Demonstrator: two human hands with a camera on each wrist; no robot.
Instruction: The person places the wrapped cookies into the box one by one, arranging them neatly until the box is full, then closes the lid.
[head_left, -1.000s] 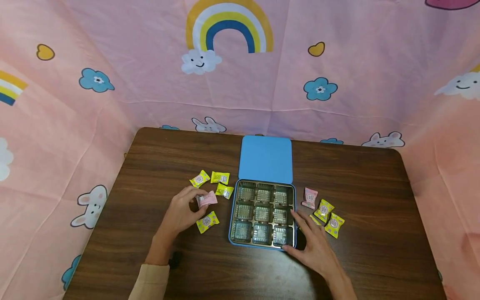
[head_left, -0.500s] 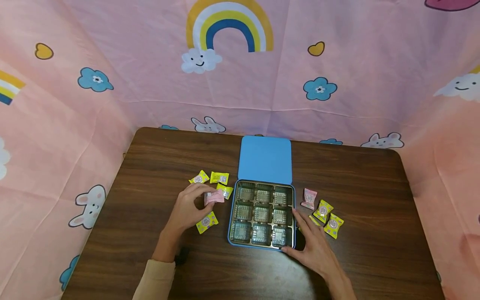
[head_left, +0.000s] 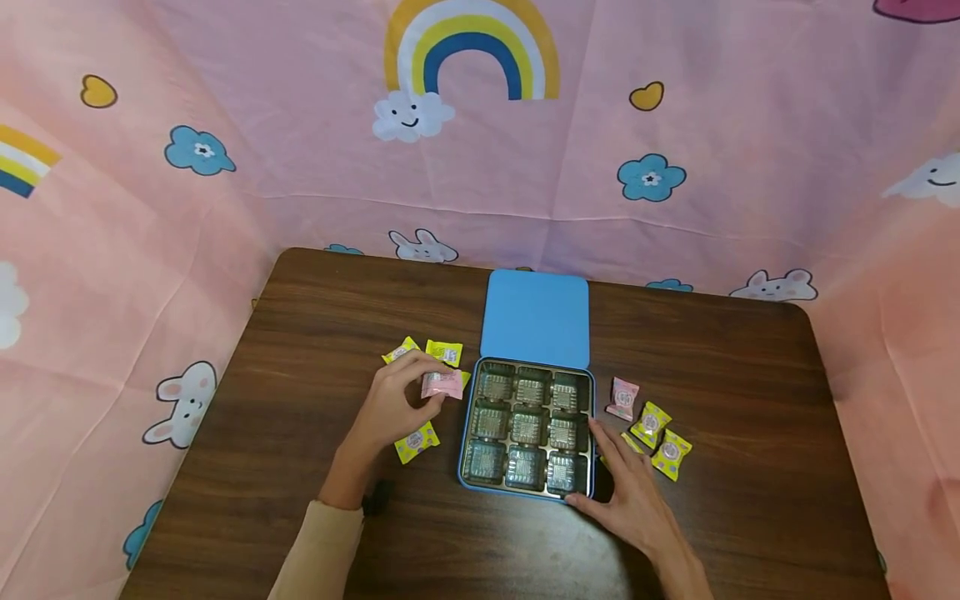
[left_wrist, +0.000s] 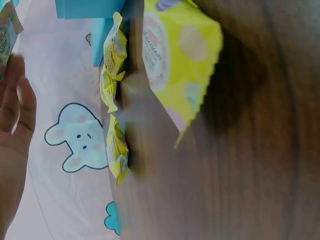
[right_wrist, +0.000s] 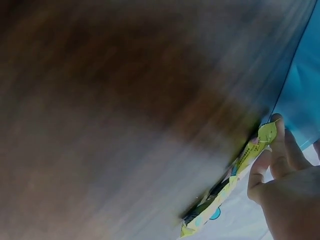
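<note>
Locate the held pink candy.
In the head view, the pink candy is pinched in the left hand, off the table, just left of the tin.

Left hand (head_left: 393, 404) pinches a pink candy (head_left: 442, 384) just left of the open blue tin (head_left: 528, 425). Right hand (head_left: 630, 496) touches tin at its near right corner and right edge. Nine compartments, lid (head_left: 536, 318) on far side. Yellow candies (head_left: 444, 352) around left hand; second pink candy (head_left: 622, 398) plus more yellow ones right, on brown table (head_left: 720, 350). Pink printed cloth (head_left: 495, 183) behind, both sides.
</note>
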